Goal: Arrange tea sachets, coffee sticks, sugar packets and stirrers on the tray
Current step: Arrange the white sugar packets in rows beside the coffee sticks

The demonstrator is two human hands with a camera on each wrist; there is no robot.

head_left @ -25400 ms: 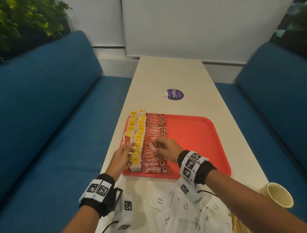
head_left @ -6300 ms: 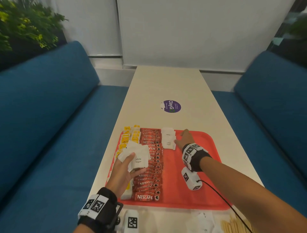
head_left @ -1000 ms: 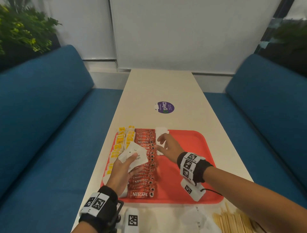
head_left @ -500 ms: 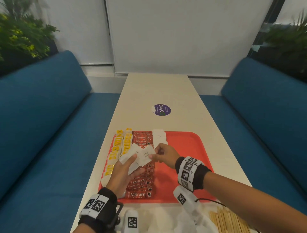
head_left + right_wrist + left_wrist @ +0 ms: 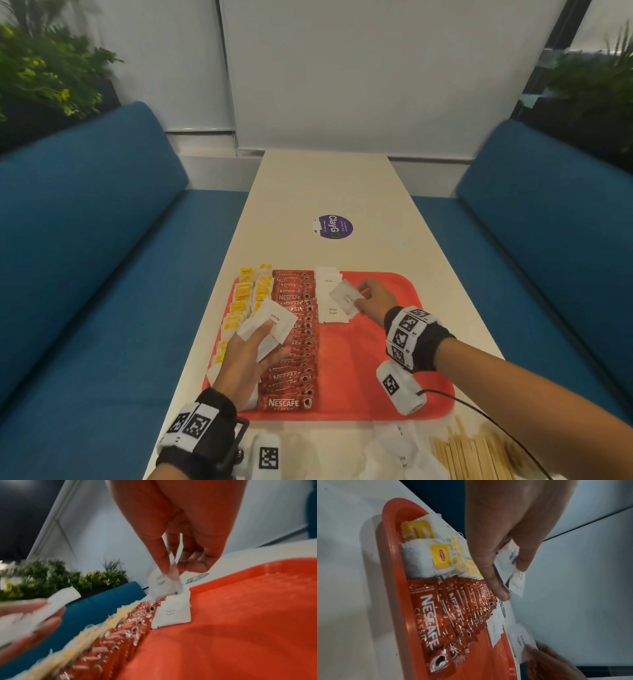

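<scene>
A red tray (image 5: 383, 370) lies on the table with yellow-tagged tea sachets (image 5: 245, 298) along its left side, a column of red coffee sticks (image 5: 293, 346) beside them, and a short column of white sugar packets (image 5: 330, 305) at the far middle. My left hand (image 5: 255, 337) holds a small stack of sugar packets (image 5: 274, 323) above the tea and coffee rows. My right hand (image 5: 363, 301) pinches one sugar packet (image 5: 346, 296) by its edge, just above the near end of the sugar column (image 5: 173, 614). Wooden stirrers (image 5: 479, 455) lie on the table near me.
Loose sugar packets (image 5: 404, 452) lie on the table in front of the tray. A purple round sticker (image 5: 333, 226) sits farther along the table. Blue sofas flank the table on both sides. The tray's right half (image 5: 404, 342) is bare red.
My right hand took one sugar packet from the stack in my left hand and carried it right and forward to the sugar column. My left hand stayed over the coffee sticks.
</scene>
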